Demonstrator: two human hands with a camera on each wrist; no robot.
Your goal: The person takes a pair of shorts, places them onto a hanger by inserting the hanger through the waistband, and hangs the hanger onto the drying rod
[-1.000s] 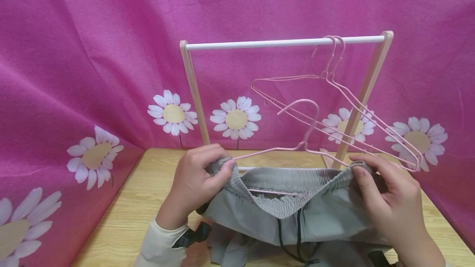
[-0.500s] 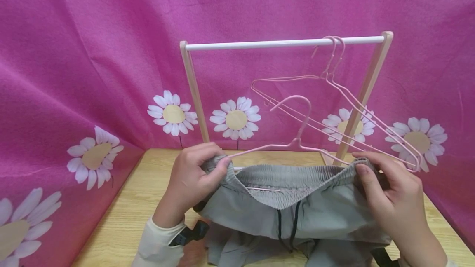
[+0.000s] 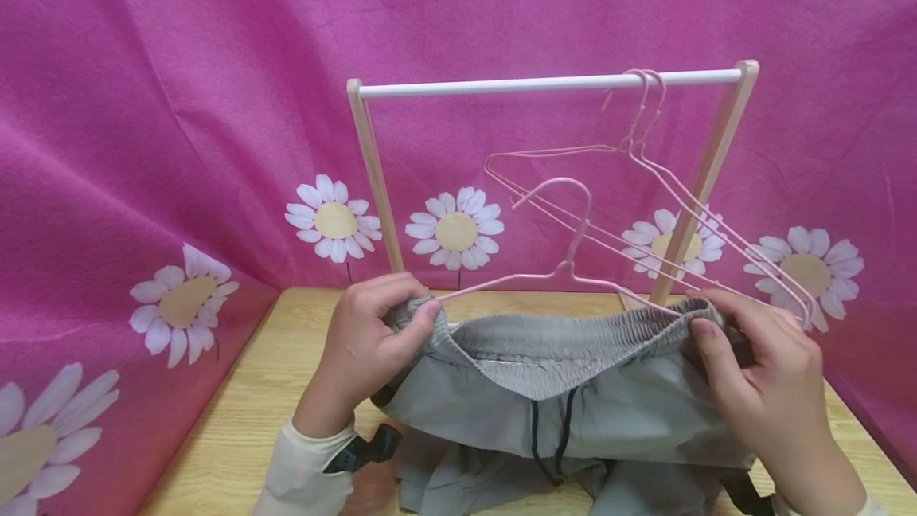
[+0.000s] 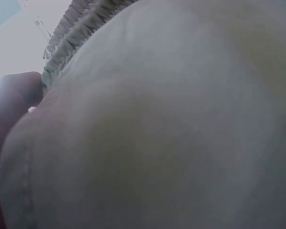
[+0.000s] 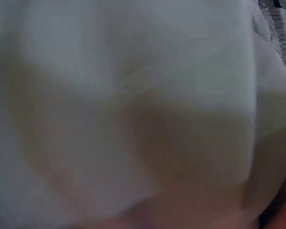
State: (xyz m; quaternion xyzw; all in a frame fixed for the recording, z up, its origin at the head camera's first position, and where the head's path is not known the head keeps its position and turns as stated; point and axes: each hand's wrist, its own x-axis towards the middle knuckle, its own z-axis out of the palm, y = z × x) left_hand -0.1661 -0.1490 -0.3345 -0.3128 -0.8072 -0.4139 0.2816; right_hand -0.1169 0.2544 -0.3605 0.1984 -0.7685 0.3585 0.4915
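Note:
Grey drawstring pants (image 3: 573,428) with a gathered elastic waistband hang between both hands in the head view, their legs bunched on the table. The left hand (image 3: 376,341) pinches the left end of the waistband, thumb on the near side. At the opposite end, the right hand (image 3: 770,365) pinches the waistband between thumb and fingers. A pink wire hanger (image 3: 566,267) stands inside the waist opening, its hook and shoulders above the fabric and its lower bar mostly hidden. Its shoulder ends run to the pinched corners. Pants fabric (image 4: 157,119) fills the left wrist view, and blurred fabric (image 5: 181,71) the right.
Behind the hands stands a small rack with a white rail (image 3: 501,87) and wooden posts. Pink hangers (image 3: 645,126) hang at the rail's right side, reaching down near the right hand. The wooden table (image 3: 236,412) meets a pink daisy-print cloth (image 3: 215,102) at the back.
The hanger's hook has shifted left and slightly up, and its lower bar has sunk largely from sight inside the waistband. Both hands keep their hold, spread slightly wider.

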